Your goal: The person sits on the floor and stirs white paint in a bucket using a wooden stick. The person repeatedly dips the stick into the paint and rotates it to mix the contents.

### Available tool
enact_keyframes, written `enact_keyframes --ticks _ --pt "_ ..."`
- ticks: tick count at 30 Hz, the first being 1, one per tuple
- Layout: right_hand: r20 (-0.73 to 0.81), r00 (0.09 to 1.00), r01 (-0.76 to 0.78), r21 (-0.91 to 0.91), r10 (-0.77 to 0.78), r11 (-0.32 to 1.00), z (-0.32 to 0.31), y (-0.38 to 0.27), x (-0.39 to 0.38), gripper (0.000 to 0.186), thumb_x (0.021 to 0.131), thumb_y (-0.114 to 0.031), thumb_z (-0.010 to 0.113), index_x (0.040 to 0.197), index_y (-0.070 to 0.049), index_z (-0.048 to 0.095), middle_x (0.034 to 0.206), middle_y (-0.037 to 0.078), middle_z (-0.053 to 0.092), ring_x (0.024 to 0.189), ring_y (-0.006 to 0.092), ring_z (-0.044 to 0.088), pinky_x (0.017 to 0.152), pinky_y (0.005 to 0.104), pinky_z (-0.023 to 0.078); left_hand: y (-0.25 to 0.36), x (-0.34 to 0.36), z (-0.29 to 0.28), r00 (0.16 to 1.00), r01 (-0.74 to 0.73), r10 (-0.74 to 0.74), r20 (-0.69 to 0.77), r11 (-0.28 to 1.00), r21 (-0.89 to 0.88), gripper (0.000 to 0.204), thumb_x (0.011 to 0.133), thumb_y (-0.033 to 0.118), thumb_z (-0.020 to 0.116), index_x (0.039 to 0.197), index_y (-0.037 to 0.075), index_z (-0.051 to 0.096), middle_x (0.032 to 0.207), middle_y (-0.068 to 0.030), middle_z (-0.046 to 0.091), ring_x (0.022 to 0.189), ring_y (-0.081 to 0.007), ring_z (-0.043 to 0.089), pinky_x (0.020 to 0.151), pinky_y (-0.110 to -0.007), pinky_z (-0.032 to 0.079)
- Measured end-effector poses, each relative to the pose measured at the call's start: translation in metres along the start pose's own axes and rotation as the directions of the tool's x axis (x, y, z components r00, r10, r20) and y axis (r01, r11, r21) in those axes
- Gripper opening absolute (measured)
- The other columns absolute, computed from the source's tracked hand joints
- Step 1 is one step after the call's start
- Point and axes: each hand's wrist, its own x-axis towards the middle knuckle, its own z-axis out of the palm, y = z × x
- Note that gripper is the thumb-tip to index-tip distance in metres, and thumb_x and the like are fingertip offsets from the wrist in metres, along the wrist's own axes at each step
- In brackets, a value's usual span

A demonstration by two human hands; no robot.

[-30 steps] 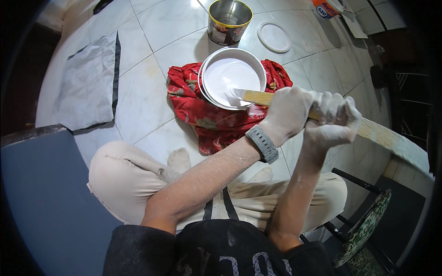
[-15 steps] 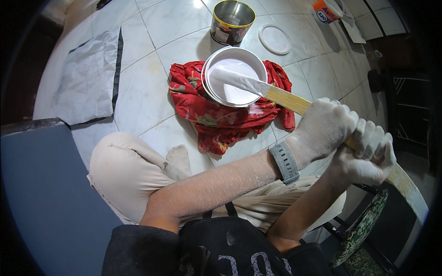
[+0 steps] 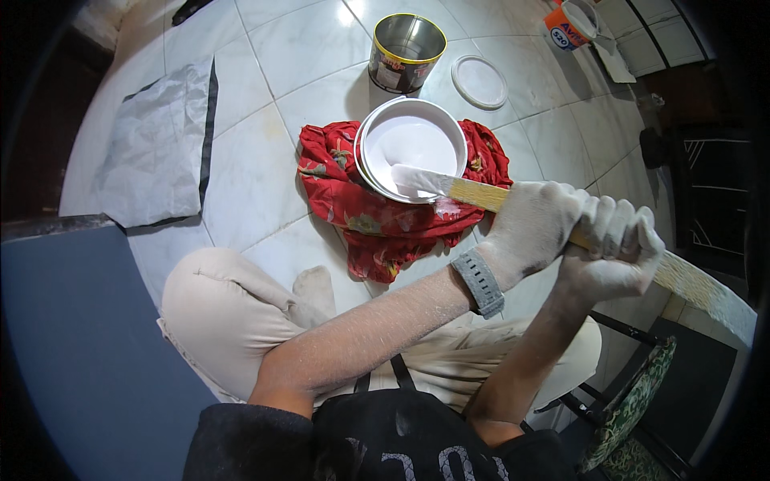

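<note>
Pale tiled floor point(image 3: 293, 48), marbled. Open dark tin point(image 3: 397, 76), yellow rim, standing upright. Round white lid point(image 3: 480, 82) lying flat, right of tin. Orange-and-white tub point(image 3: 568, 28), far upper right. White sheet point(image 3: 156, 148), dark-edged, flat at left. Blue panel point(image 3: 88, 321) lower left. Green-patterned chair point(image 3: 638, 393), black frame, lower right.

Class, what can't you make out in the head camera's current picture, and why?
In the head view:
Far end of the wooden stick: any submerged part is hidden by the white mixture.
Stick's gripped stretch: hidden by the left hand and right hand.
White bucket's base: hidden behind the bunched red cloth.
Dark object, upper left: cut off by the top edge.
</note>
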Motion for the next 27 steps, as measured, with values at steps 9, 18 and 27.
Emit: enact_keyframes --ticks 9,18,27 --pt "0.047 0.999 0.007 -0.149 0.0 0.989 0.0 0.05 0.0 0.026 0.084 -0.016 0.043 0.063 -0.014 0.028 0.05 -0.002 0.027 0.042 0.0085 0.022 0.042 0.0254 0.021 -0.05 0.001 0.003 0.993 0.101 -0.108 -0.049 0.985 -0.137 0.011 0.073 0.014 0.07 0.078 0.008 0.062 0.073 -0.0099 0.064 0.073 -0.0296 0.066 0.066 -0.039 0.052" --pt "0.183 0.983 0.088 -0.333 -0.027 0.939 0.017 0.059 -0.001 0.027 0.086 -0.015 0.042 0.063 -0.013 0.029 0.051 -0.002 0.027 0.044 0.0079 0.023 0.043 0.0244 0.021 -0.065 0.01 -0.002 0.979 -0.091 0.066 -0.193 0.988 -0.124 0.014 0.074 0.014 0.071 0.079 0.006 0.06 0.075 -0.0113 0.064 0.076 -0.0307 0.065 0.067 -0.038 0.051" --pt "0.056 0.991 -0.103 -0.282 0.123 0.954 0.012 0.06 0.008 0.032 0.089 -0.017 0.043 0.062 -0.015 0.027 0.049 -0.003 0.025 0.044 0.0072 0.019 0.046 0.0254 0.021 -0.057 0.003 -0.006 0.984 0.161 -0.172 -0.041 0.966 -0.202 0.006 0.074 0.01 0.068 0.077 0.006 0.065 0.075 -0.0183 0.066 0.078 -0.0365 0.067 0.068 -0.042 0.053"
